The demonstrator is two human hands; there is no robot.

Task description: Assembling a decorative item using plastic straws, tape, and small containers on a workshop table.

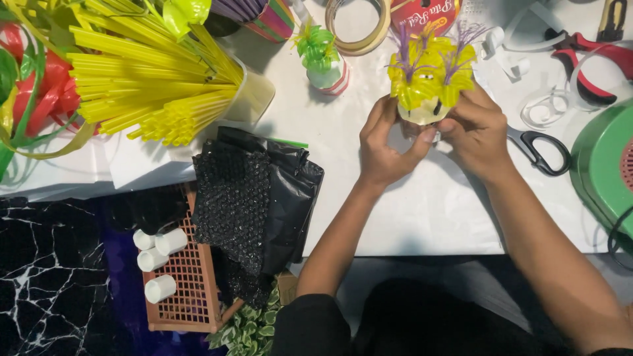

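In the upper centre-right of the frame, the left hand (386,148) & right hand (476,132) were both closed around the small pot of yellow straw flowers (428,82), apparently at the fitting step, which prob. called for steady, gentle pressing w/o tilting.
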